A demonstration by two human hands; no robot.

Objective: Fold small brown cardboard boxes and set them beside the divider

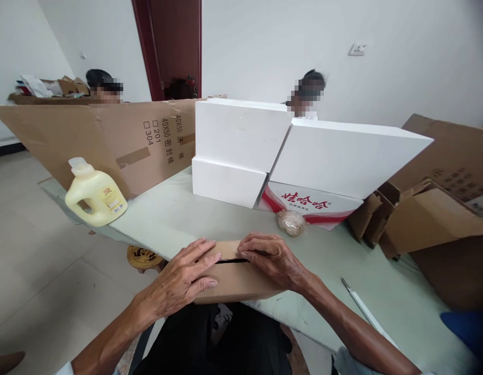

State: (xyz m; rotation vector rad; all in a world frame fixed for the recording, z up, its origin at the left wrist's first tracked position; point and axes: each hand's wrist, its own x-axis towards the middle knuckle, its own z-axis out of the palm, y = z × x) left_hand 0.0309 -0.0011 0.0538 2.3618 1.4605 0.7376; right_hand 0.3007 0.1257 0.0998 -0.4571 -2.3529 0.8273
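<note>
A small brown cardboard box (241, 284) sits at the near edge of the table in front of me. A narrow dark gap runs between its top flaps. My left hand (182, 273) lies over the left end of the box, fingers stretched out and apart on the cardboard. Over the right end, my right hand (270, 258) has its fingers bent, with thumb and fingertips pinched at the flap edge beside the gap. A craft knife (366, 310) with a white handle lies on the table to the right. Beyond the box is a roll of clear tape (291, 222).
White boxes (239, 133) and a red-and-white carton (312, 203) are stacked on the pale green table (163, 208). A yellow detergent bottle (104, 198) stands left, before a large cardboard sheet (148, 146). Folded cartons (432, 219) fill the right. Two people are behind the stack.
</note>
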